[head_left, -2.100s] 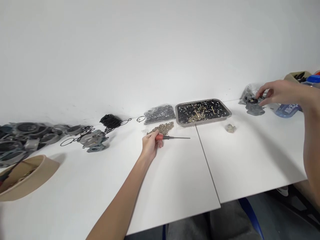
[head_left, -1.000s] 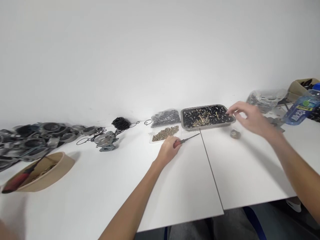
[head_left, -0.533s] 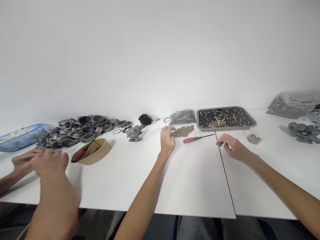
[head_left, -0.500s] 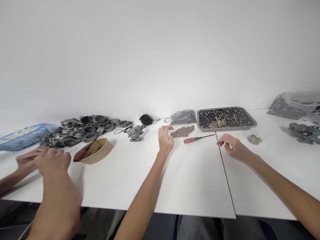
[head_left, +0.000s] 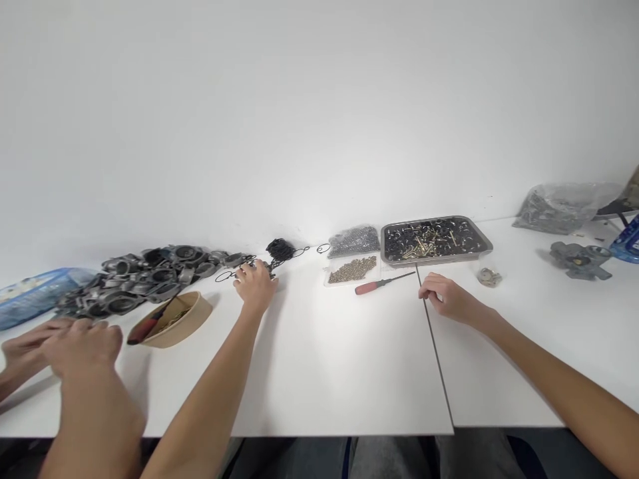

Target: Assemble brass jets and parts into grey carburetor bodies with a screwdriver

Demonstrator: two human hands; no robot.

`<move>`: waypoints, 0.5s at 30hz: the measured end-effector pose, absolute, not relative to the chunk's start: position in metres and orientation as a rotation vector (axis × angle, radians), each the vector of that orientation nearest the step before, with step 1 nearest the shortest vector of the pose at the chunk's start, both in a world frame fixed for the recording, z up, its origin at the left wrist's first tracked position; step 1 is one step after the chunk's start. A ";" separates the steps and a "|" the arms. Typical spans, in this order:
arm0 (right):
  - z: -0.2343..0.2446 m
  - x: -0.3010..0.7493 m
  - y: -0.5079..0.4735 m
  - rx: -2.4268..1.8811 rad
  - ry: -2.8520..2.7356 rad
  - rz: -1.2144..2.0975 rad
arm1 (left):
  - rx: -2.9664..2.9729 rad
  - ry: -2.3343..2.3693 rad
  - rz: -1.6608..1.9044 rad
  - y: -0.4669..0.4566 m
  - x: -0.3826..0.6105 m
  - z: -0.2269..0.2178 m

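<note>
Toward the back edge of the table (head_left: pixel 344 372), the metal part (head_left: pixel 270 268) lies under the nearer left hand (head_left: pixel 256 287), long axis hidden, the curled right hand (head_left: pixel 444 296) well apart, neither grip's closure possible to tell.

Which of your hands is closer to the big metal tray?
Right. The right hand is just in front of the metal tray, not touching it; the left hand is well off to its left.

A blue bag (head_left: pixel 37 296) lies at the left near the white wall (head_left: pixel 319 113). A blue bottle (head_left: pixel 628 243) peeks in at the right.
</note>
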State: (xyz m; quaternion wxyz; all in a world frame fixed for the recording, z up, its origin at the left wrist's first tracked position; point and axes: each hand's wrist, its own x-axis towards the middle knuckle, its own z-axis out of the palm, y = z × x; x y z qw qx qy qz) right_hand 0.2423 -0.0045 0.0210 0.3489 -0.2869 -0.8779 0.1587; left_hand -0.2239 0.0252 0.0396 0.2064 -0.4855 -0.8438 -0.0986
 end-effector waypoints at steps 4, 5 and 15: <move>0.021 0.243 -0.004 -0.789 -2.276 0.434 | -1.324 -2.314 -0.346 0.024 -0.224 0.034; 0.021 0.243 -0.004 -0.795 -2.275 0.438 | -1.333 -2.299 -0.382 0.023 -0.225 0.033; 0.019 0.248 0.002 -0.896 -2.243 0.476 | -1.355 -2.242 -1.260 0.006 -0.195 0.049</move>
